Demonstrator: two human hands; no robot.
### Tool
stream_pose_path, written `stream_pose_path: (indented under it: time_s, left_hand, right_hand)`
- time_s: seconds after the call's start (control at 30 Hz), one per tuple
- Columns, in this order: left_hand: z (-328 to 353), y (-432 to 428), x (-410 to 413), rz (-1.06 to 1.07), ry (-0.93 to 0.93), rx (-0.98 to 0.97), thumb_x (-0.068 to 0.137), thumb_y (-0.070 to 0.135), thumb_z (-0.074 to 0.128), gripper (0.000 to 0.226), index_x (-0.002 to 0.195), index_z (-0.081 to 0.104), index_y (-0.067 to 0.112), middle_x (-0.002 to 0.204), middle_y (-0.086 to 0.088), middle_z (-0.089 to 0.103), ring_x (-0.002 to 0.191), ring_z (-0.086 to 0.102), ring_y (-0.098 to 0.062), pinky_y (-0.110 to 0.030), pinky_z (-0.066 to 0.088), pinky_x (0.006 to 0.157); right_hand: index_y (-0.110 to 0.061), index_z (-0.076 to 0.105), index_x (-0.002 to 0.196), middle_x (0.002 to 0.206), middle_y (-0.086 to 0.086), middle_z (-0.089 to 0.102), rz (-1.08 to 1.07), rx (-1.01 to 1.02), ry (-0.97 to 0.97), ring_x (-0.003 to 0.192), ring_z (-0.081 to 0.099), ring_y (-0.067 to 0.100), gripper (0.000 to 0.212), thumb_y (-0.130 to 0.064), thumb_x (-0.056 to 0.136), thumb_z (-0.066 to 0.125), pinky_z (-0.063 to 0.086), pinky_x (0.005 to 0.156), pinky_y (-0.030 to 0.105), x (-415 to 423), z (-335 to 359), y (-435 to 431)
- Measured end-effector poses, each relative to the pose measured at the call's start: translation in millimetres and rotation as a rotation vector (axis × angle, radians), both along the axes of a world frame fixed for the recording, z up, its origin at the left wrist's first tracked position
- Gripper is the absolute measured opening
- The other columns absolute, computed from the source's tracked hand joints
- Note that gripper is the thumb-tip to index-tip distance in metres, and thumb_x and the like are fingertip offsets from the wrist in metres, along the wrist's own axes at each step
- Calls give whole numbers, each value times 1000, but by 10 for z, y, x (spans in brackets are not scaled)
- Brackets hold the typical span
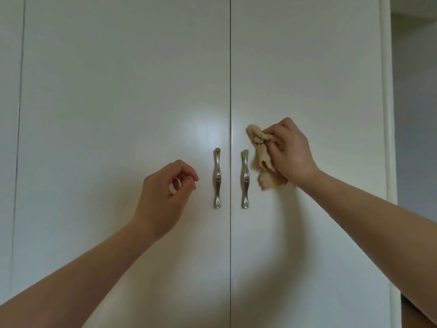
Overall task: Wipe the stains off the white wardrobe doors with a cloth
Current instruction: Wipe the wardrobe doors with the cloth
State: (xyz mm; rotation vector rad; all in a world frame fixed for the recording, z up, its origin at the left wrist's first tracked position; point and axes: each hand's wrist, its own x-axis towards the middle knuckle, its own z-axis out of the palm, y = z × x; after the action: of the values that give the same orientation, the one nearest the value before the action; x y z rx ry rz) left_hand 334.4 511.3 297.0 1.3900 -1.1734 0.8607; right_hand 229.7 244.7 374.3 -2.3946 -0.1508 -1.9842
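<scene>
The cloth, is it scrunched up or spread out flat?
Scrunched up. The right hand grips the cloth in a wrinkly bunch against the right door, one loose end hanging down.

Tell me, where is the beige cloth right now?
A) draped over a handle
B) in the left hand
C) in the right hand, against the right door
C: the right hand grips the cloth against the right door; the left hand holds nothing.
</scene>
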Motion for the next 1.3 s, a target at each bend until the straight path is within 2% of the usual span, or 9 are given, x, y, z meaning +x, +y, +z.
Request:
stream_pose_path:
  time_s: [0.17, 0.4, 0.53, 0.6, 0.67, 0.77, 0.9, 1.07, 1.3]
  left_hand:
    - [-74, 231, 8, 27, -26, 27, 86, 14, 54, 15, 79, 65, 21, 76, 8, 66, 73, 56, -17, -8, 37, 61]
    - [92, 444, 59, 51, -22, 20, 84, 14, 53, 14, 80, 67, 16, 73, 3, 67, 69, 56, -16, -11, 39, 61]
    - [91, 565, 53, 59, -38, 17, 85, 15, 53, 15, 81, 67, 16, 73, 1, 66, 67, 54, -15, -14, 39, 63]
    - [62, 621, 56, 59, -32, 13, 85, 14, 52, 15, 81, 67, 16, 73, 1, 66, 68, 54, -14, -13, 38, 62]
    - [23, 664, 71, 65, -18, 17, 84, 15, 52, 15, 81, 67, 16, 73, 1, 66, 68, 53, -13, -13, 39, 62]
    - [-53, 734, 108, 92, -2, 15, 84, 18, 52, 15, 81, 67, 17, 72, 2, 67, 68, 54, -16, -13, 38, 60]
    - [-81, 829, 142, 103, -15, 18, 82, 30, 49, 20, 80, 66, 19, 71, 0, 66, 64, 56, -22, -26, 46, 64]
    - [-132, 1022, 184, 139, -7, 52, 83, 24, 51, 16, 80, 66, 19, 71, 2, 67, 66, 59, -22, -29, 47, 65]
    - [-327, 1516, 393, 292, 118, -44, 88, 17, 54, 16, 79, 65, 23, 72, 5, 68, 62, 58, -14, -21, 42, 58]
  right_hand:
    - [-23, 58, 97, 90, -12, 35, -32, -290, 326, 75, 37, 8, 16, -12, 91, 50, 36, 67, 25, -279, -838, 6]
    - [-11, 74, 105, 101, 5, 59, -55, -370, 138, 77, 56, 21, 29, 4, 83, 62, 46, 64, 30, -198, -92, 941]
    - [-9, 62, 80, 95, 7, 59, -510, -841, 459, 88, 55, 29, 13, 4, 79, 64, 48, 61, 37, 214, 337, 1400]
    - [-9, 58, 87, 100, 6, 57, -799, -947, 672, 89, 45, 23, 14, 4, 87, 52, 35, 55, 33, 310, 341, 1529]
    - [-8, 63, 98, 106, 6, 59, -891, -960, 745, 85, 43, 21, 19, 3, 90, 49, 25, 50, 30, 291, 273, 1575]
    - [-8, 54, 83, 106, 12, 55, -842, -822, 912, 87, 58, 30, 14, 5, 88, 51, 39, 54, 31, 260, 29, 1655]
    - [-10, 38, 74, 85, 7, 43, -755, -720, 1042, 77, 48, 29, 25, 4, 91, 51, 43, 54, 34, 204, -288, 1787]
    - [-14, 72, 94, 82, 0, 64, -229, -654, 666, 82, 62, 27, 28, -16, 88, 45, 50, 64, 32, 157, -557, 1543]
    - [-6, 72, 116, 111, 10, 68, 157, -181, -184, 100, 54, 25, 32, -3, 90, 54, 44, 85, 31, 403, -199, 1940]
